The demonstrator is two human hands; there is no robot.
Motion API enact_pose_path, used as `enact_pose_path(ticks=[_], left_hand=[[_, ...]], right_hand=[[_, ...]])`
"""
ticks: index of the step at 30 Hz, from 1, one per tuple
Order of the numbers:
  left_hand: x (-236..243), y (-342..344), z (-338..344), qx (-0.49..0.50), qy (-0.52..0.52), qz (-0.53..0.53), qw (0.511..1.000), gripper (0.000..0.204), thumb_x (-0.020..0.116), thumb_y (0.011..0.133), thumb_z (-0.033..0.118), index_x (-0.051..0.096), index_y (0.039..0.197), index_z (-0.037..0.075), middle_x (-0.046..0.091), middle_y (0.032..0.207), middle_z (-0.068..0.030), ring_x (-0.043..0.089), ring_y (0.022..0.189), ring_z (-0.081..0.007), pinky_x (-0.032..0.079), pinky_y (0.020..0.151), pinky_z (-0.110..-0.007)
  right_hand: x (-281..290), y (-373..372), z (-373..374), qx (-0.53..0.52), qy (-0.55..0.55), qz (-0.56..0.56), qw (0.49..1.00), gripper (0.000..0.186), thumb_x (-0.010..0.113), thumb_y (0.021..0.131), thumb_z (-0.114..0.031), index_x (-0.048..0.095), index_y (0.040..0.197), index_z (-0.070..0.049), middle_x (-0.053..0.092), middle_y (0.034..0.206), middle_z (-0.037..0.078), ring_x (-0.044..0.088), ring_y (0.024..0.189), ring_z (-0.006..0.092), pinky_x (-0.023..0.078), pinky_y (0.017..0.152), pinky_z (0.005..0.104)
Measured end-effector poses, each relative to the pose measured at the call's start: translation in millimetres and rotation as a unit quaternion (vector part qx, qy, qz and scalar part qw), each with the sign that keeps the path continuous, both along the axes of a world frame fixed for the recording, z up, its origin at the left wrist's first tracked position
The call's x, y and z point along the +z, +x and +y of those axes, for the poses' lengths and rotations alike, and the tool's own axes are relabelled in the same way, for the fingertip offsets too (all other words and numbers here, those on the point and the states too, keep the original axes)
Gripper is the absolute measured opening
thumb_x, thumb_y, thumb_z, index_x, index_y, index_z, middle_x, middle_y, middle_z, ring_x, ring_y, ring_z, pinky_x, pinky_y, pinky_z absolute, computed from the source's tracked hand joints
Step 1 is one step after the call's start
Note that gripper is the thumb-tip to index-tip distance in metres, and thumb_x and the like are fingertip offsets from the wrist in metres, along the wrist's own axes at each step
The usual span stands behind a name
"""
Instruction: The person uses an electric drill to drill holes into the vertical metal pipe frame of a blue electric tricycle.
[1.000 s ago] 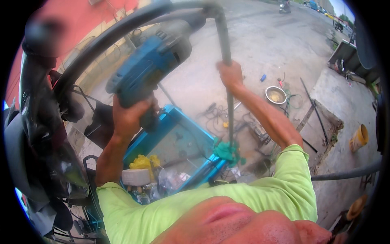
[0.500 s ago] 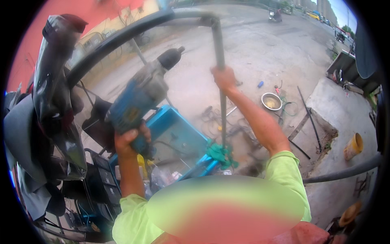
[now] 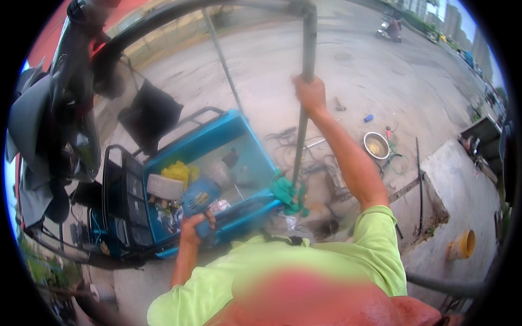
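My left hand (image 3: 194, 227) is closed round the handle of a blue power drill (image 3: 200, 194), low over the near side of a blue cart bed (image 3: 254, 142). The drill's front end is hard to make out against the bed's contents. With my right arm stretched forward, my right hand (image 3: 311, 95) is wrapped round an upright metal pole (image 3: 309, 46). Lower down on that pole, at the cart's near right corner, a green cloth (image 3: 289, 193) is bunched. Inside the bed, beside the drill, lie a yellow bag (image 3: 179, 171) and a pale box (image 3: 165, 186).
A dark bent bar (image 3: 168, 20) joins the pole overhead, and a black bag (image 3: 150, 112) hangs at left. On the ground at right are a metal bowl (image 3: 376, 145), loose cables, a long dark rod (image 3: 419, 185) and a yellow bucket (image 3: 462, 245). A motorbike (image 3: 389, 29) is far off.
The drill in my left hand has come down from in front of the overhead bar to the cart bed. My right hand still grips the pole. The view has shifted, showing more of the cart.
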State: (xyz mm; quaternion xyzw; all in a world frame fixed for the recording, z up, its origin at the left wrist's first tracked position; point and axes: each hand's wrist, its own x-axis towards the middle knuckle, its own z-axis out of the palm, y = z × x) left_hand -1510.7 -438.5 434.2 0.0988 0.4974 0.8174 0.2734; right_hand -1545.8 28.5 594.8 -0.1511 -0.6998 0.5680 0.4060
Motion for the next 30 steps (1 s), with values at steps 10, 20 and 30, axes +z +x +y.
enact_pose_path(ticks=[10,20,30], left_hand=[[-97,132,23,0.136,-0.159,-0.176,0.962,0.035,0.063,0.084,0.010,0.057,0.116,-0.002,0.066,0.088,-0.0153,0.066,0.075,-0.0270,0.056,0.058,-0.038],[-181,198,-31,0.208,-0.201,-0.269,0.919,0.034,0.066,0.083,0.016,0.058,0.114,0.002,0.068,0.086,-0.0121,0.066,0.079,-0.0253,0.054,0.071,-0.038],[-214,245,-63,0.271,-0.275,-0.315,0.867,0.032,0.064,0.084,0.016,0.060,0.113,0.004,0.068,0.090,-0.0116,0.066,0.082,-0.0258,0.053,0.074,-0.038]], right_hand=[[-1,7,10,0.101,-0.002,0.039,0.994,0.030,0.069,0.088,-0.028,0.065,0.086,0.002,0.065,0.075,0.009,0.059,0.072,0.0165,0.048,0.068,0.0343],[0,10,20,0.105,0.062,0.048,0.991,0.040,0.066,0.088,-0.036,0.065,0.103,0.001,0.068,0.088,0.017,0.066,0.081,0.0261,0.051,0.076,0.0386],[93,13,80,0.064,0.331,0.326,0.883,0.048,0.056,0.095,-0.036,0.059,0.136,-0.011,0.062,0.124,0.013,0.060,0.110,0.0257,0.046,0.094,0.0370]])
